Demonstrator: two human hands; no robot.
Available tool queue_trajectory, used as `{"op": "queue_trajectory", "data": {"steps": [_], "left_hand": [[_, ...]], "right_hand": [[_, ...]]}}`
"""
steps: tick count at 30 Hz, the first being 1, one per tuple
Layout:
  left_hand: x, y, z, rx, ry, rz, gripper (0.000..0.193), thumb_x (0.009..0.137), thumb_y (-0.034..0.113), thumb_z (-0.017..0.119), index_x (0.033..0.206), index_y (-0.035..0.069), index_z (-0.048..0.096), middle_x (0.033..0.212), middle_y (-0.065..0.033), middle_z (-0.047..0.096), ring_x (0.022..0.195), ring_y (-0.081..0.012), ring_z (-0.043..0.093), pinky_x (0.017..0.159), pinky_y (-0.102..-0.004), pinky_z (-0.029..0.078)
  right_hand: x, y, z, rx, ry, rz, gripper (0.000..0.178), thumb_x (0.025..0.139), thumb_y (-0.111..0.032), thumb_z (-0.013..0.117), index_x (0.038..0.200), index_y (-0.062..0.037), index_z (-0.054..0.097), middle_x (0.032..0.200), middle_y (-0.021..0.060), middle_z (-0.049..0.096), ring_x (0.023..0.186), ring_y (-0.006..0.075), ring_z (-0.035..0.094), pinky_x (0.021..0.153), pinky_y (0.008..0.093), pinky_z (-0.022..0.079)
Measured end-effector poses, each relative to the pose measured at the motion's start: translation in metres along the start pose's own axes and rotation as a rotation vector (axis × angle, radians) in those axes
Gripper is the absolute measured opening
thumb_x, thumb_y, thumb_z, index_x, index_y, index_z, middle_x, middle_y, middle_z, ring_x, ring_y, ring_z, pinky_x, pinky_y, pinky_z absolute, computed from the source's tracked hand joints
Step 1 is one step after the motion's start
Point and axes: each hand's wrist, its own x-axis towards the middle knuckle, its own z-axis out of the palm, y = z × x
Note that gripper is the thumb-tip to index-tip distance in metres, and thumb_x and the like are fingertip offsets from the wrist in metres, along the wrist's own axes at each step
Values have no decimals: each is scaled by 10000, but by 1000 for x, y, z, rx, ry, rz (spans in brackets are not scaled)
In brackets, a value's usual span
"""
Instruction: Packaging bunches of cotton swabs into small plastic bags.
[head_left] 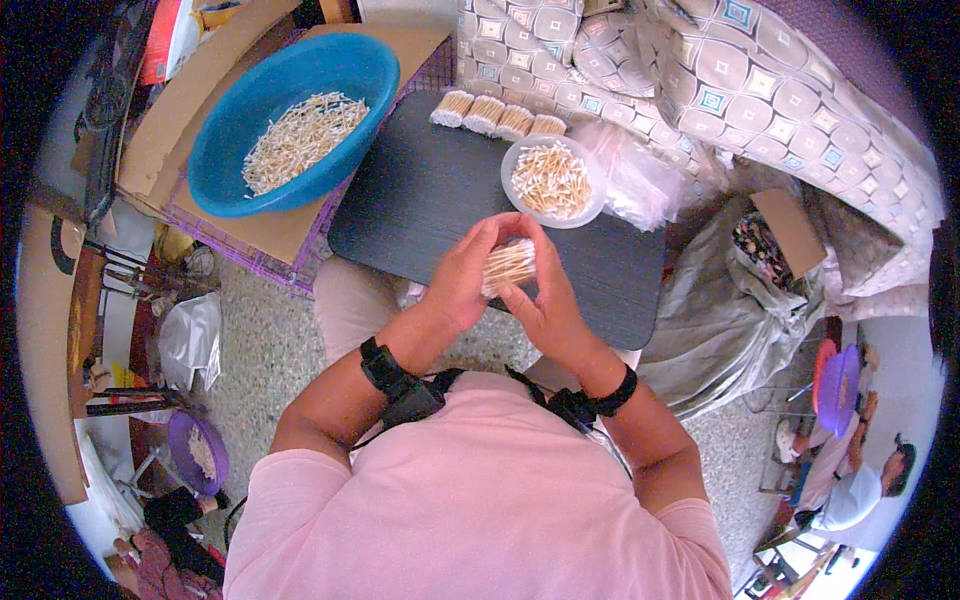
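Observation:
Between my two hands is a bundle of cotton swabs (509,266), its sticks lying roughly crosswise and white cotton tips showing. My left hand (462,272) wraps its left side, and my right hand (549,290) closes on its right side with the thumb underneath. The fingertips of both hands meet near the top of the bundle. Just beyond my hands, a white bowl (507,178) of loose cotton swabs (550,182) stands on the dark table (420,190). Several swab bundles (484,114) lie in a row at the table's far edge.
A large blue basin (225,175) with loose swabs sits on cardboard (415,45) at the left. Clear plastic bags (640,180) lie right of the bowl. A patterned sofa (740,70) stands behind. Another person (850,495) sits at far right near a purple basin (838,390).

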Motion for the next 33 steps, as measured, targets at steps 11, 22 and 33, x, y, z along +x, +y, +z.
{"op": "queue_trajectory", "data": {"steps": [11,22,33], "left_hand": [[4,-3,-5,-125,79,-34,481,1011,449,362,1266,72,517,1227,-82,580,1110,-225,555,953,-402,468],[1,2,0,-194,-6,-94,332,970,292,537,1180,35,535,1113,-97,599,993,-199,602,873,-359,510],[-7,0,-7,-192,-90,-295,181,933,229,593,1016,67,585,943,-57,634,849,-177,637,771,-326,536]], "right_hand": [[3,2,1,31,-14,25,843,828,-213,660,1467,36,171,1479,253,283,1378,377,289,1140,429,217],[3,5,-5,-99,6,45,750,847,-200,634,1443,32,244,1420,266,361,1326,400,358,1103,441,285],[12,-2,-26,-6,74,54,566,914,-220,570,1392,14,377,1414,220,416,1306,365,409,1082,410,324]]}}
